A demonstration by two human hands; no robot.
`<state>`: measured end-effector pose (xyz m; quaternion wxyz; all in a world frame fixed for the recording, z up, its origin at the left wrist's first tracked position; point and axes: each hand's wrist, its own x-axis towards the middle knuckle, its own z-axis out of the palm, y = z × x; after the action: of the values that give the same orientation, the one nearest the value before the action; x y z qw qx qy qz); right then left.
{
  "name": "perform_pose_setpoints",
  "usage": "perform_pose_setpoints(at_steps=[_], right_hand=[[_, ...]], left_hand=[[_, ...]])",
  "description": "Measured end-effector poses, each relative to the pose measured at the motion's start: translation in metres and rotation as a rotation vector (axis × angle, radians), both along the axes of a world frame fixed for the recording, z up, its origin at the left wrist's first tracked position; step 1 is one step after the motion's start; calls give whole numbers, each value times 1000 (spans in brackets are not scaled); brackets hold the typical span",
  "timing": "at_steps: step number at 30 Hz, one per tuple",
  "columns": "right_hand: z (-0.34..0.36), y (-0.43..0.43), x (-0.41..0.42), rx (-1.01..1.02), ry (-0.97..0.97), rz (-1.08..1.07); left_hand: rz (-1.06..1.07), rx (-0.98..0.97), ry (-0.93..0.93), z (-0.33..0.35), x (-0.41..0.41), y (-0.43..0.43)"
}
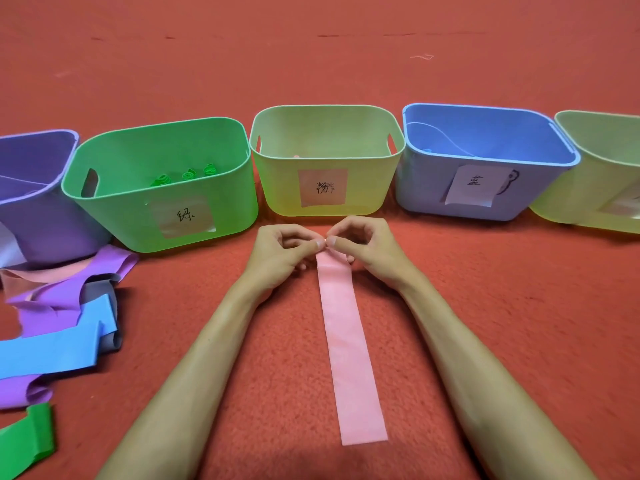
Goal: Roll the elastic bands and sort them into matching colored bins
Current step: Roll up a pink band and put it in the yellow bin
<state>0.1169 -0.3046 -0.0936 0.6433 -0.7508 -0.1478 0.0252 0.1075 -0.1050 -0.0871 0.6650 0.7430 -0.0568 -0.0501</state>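
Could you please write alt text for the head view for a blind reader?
The left hand and right hand pinch the far end of a flat pink band on red carpet. Beyond stand coloured bins; loose bands lie left.

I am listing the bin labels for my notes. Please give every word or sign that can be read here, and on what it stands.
"绿": handwritten, taped label on the green bin.
"粉": scrawled, pink label on the yellow-green bin.
"蓝": white paper label on the blue bin.
Unreadable: the side label on the far-right yellow bin, cut by the frame edge.
The purple bin's paper shows no writing.
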Motion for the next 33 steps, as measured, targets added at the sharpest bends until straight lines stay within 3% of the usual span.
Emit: perform_pose_setpoints(at_steps=[33], right_hand=[[6, -1, -2, 8, 83, -32]], left_hand=[[-36, -42, 47, -1, 0, 0]])
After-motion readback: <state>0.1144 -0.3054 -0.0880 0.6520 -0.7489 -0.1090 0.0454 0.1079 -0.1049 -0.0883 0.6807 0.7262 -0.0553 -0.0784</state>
